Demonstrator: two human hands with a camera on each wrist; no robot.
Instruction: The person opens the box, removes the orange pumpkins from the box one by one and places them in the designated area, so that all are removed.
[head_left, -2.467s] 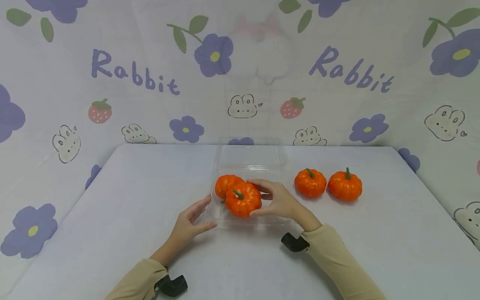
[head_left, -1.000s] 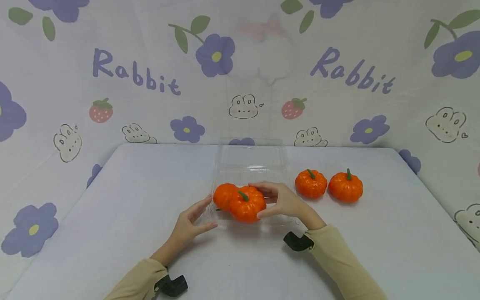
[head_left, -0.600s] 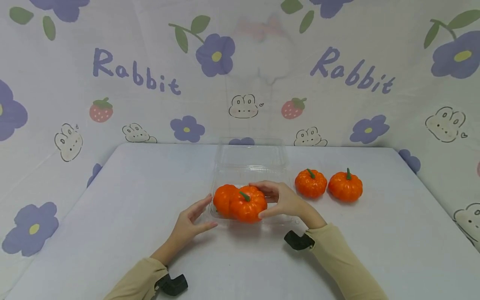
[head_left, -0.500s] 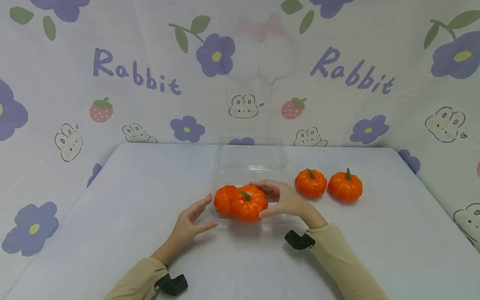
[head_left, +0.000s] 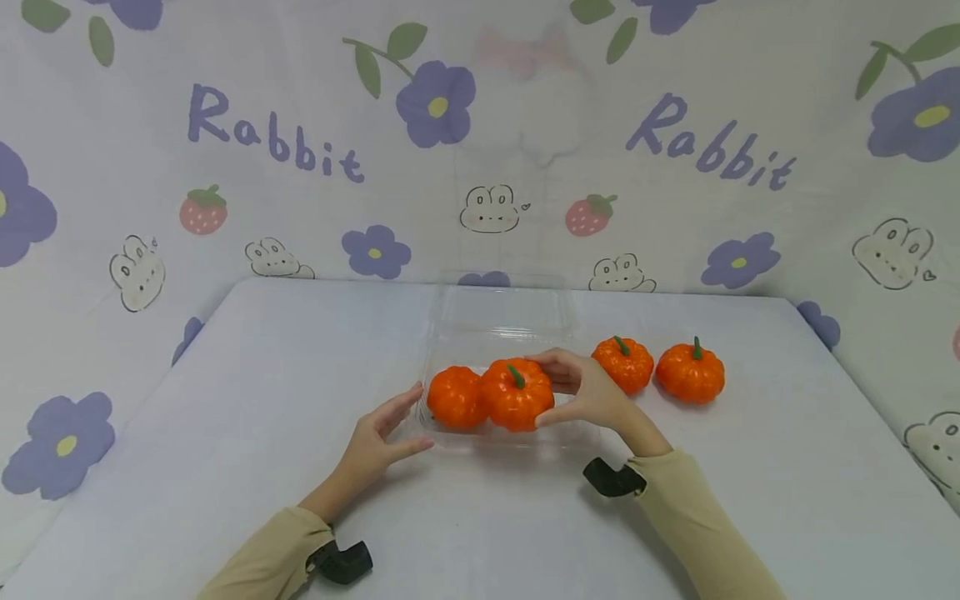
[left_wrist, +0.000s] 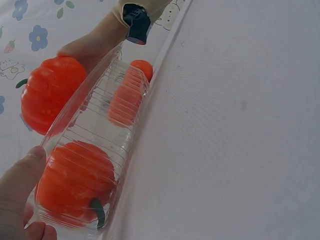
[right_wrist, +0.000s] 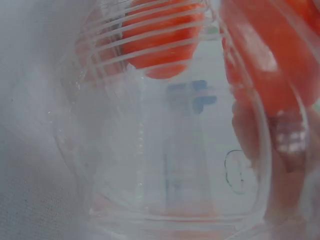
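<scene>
In the head view, my right hand (head_left: pixel 592 396) grips an orange toy pumpkin (head_left: pixel 516 396), thumb in front and fingers behind it. In the left wrist view this pumpkin (left_wrist: pixel 52 92) hangs above the rim of a clear plastic box (head_left: pixel 442 437). Another pumpkin (head_left: pixel 456 398) lies tipped inside the box at its left end; its green stem (left_wrist: pixel 97 212) points low in the left wrist view. My left hand (head_left: pixel 375 442) rests at the box's left side, fingers nearly straight, its thumb (left_wrist: pixel 25 172) by the rim. The right wrist view looks through the box's clear wall (right_wrist: pixel 175 220).
Two more orange pumpkins, one nearer (head_left: pixel 624 367) and one farther right (head_left: pixel 692 373), stand to the right of the box. The box's lid (head_left: pixel 502 308) is folded back behind it. A patterned cloth (head_left: pixel 300 208) hangs behind the white table (head_left: pixel 480 533).
My right hand and its pumpkin have moved right and slightly back, away from the boxed pumpkin. That pumpkin earlier shifted toward the front of the box. The left hand has stayed nearly still.
</scene>
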